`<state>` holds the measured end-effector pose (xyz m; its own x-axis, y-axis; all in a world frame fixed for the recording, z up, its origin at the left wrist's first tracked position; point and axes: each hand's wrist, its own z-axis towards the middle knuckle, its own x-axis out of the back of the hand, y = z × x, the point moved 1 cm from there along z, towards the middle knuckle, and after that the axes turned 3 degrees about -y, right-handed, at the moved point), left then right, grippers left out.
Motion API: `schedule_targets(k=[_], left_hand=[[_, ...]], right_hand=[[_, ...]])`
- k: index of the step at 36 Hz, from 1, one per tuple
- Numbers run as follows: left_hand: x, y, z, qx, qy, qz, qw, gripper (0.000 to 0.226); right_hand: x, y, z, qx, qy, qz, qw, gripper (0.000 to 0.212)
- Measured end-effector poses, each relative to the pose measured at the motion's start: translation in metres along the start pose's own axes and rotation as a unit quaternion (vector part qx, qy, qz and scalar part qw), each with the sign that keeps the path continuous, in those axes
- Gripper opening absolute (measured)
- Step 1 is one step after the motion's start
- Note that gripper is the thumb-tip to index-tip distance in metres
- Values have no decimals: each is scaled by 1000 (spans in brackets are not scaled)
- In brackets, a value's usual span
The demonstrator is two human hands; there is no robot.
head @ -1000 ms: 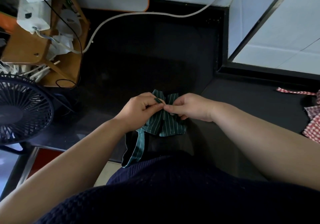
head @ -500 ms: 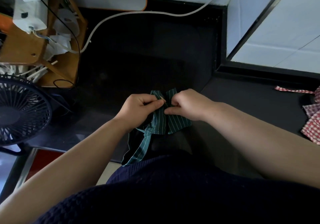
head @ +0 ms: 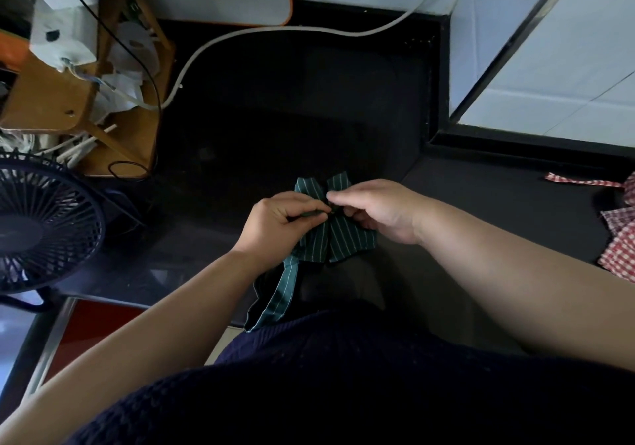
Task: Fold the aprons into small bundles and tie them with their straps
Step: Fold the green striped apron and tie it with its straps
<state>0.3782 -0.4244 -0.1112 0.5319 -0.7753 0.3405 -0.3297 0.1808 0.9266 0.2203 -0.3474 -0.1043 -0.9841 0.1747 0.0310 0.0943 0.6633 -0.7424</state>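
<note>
A green apron with thin white stripes (head: 338,238) lies bunched into a small bundle on the dark countertop (head: 275,118), near its front edge. My left hand (head: 281,219) pinches a strap at the bundle's middle. My right hand (head: 378,209) pinches the strap from the other side, fingertips nearly meeting the left ones. One loose striped strap (head: 280,293) trails down over the counter edge toward my body. A red-and-white checked apron (head: 618,245) lies at the far right.
A dark fan (head: 44,224) stands at the left edge. Behind it a wooden rack (head: 113,128) holds white clutter and cables. A white cable (head: 275,30) runs along the back. A raised ledge and tiled wall (head: 549,66) rise at the right.
Both hands have stayed at the bundle's middle and worked the strap there. The right hand's fingers have uncurled a little and the bundle's upper folds show more.
</note>
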Motion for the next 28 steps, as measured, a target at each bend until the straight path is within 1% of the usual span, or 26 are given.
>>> schedule_targets(k=[2, 4, 5, 7, 9, 12, 15, 24, 28], left_hand=[[-1, 1, 0, 1, 2, -2, 1000, 24], [0, 2, 1, 8, 10, -9, 1000, 23], [0, 2, 1, 15, 15, -16, 1000, 22], [0, 3, 1, 38, 28, -34, 998, 21], [-1, 2, 1, 74, 53, -84, 992, 19], [-5, 3, 0, 155, 112, -200, 961, 13], [-12, 4, 2, 207, 147, -260, 932, 11], [-10, -5, 2, 243, 217, -279, 904, 17], [-5, -8, 2, 248, 245, -280, 894, 19]], right_hand=[[-1, 3, 2, 15, 23, 6, 1000, 11], [-3, 5, 2, 37, 34, 20, 999, 26], [-3, 6, 3, 42, 38, 19, 998, 29], [-3, 4, 1, 47, 49, 3, 998, 25], [-4, 1, 0, 53, 64, -24, 996, 25], [-7, -2, -3, 78, 77, -94, 990, 27], [-8, -4, -5, 88, 91, -150, 981, 28], [1, 4, -6, 86, 129, -187, 970, 33], [3, 9, -5, 67, 149, -159, 974, 35]])
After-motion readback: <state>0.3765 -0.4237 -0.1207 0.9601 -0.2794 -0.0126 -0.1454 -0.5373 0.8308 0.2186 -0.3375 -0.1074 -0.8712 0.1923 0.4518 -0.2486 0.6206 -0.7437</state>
